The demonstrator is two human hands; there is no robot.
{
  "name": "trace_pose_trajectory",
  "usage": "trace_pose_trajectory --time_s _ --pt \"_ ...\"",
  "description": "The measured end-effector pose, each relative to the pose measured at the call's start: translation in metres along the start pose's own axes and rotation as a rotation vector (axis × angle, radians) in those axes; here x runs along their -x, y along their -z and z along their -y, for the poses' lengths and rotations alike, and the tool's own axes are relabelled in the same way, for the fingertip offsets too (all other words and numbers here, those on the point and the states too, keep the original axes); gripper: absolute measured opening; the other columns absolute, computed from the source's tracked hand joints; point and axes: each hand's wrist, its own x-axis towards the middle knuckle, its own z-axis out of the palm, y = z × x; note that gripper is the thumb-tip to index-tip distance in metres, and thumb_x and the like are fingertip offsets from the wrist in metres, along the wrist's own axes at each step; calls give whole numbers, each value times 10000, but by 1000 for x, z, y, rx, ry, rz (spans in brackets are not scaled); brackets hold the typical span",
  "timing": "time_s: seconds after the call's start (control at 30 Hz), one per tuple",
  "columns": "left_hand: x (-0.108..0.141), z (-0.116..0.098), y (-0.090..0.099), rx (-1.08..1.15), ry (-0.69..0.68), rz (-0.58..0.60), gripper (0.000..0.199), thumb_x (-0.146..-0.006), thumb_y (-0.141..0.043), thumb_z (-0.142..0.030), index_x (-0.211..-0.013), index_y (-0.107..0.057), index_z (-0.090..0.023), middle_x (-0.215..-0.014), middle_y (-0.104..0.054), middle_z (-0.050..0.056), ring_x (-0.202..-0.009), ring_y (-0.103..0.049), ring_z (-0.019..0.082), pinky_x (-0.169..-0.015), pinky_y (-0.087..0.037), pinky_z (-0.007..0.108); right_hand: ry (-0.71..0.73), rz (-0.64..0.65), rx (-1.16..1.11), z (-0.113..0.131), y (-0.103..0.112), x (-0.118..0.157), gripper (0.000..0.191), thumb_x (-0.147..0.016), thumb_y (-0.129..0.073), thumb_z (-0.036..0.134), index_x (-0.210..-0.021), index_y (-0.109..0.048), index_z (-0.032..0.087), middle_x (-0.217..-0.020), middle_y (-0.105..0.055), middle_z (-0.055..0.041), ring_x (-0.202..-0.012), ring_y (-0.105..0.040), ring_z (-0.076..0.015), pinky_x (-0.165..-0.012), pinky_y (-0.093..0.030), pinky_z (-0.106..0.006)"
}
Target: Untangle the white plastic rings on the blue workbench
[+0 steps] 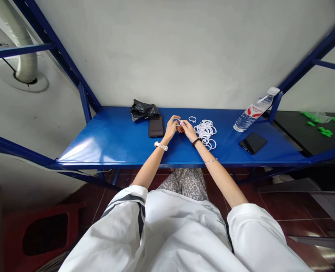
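Observation:
Above the middle of the blue table (122, 145), my left hand (171, 127) pinches a white ring (178, 122) by its left side. My right hand (188, 129) meets it from the right, its fingers closed on the ring's other side. The two hands are nearly touching, and the fingertips are too small to make out fully. Just right of my right hand lies a loose pile of several white rings (206, 129), partly behind my wrist. One single white ring (192, 119) rests apart, behind the pile.
A black plastic bag (141, 110) and a dark flat case (156, 126) lie left of my hands. On the right, a water bottle (251, 113) leans near a blue post, with a black phone (253, 143) in front. Green pieces (325, 132) lie on a black surface farther right.

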Motion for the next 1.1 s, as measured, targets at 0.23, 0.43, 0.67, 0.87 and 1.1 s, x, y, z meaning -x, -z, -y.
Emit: trace_pose_trajectory --time_s 0.23,0.43,0.67,0.87,1.1 --pt "-1 3 1 -50 7 -5 247 -774 -383 -69 -914 -552 -180 -455 -430 -68 -416 -433 123 -478 -318 223 40 9 67 3 -3 3 491 -866 -509 736 -934 -492 251 -647 -599 37 -606 -613 -152 -602 -501 -279" --pt "-5 9 3 -34 18 -27 187 -789 -399 -95 -844 -555 -180 -454 -439 -59 -419 -404 114 -463 -295 214 73 14 107 7 -4 5 532 -838 -491 779 -870 -481 248 -625 -578 43 -574 -588 -140 -580 -486 -266" --pt "-7 11 3 19 102 -47 133 -757 -421 -118 -789 -535 -179 -446 -429 -64 -394 -374 100 -442 -271 196 38 -3 163 9 -6 3 535 -819 -488 783 -810 -497 248 -601 -578 46 -532 -559 -130 -513 -453 -244" --pt "-11 12 4 28 103 -34 114 -749 -426 -138 -761 -534 -173 -446 -429 -61 -392 -366 92 -437 -261 191 40 -28 177 9 -6 4 532 -823 -482 770 -794 -523 240 -582 -563 38 -518 -553 -129 -498 -452 -242" --pt "-13 15 4 8 34 -6 120 -754 -431 -155 -809 -536 -178 -484 -413 -73 -416 -369 88 -444 -269 192 29 -47 196 10 -7 6 493 -866 -450 739 -885 -518 250 -582 -558 49 -501 -561 -139 -485 -453 -249"
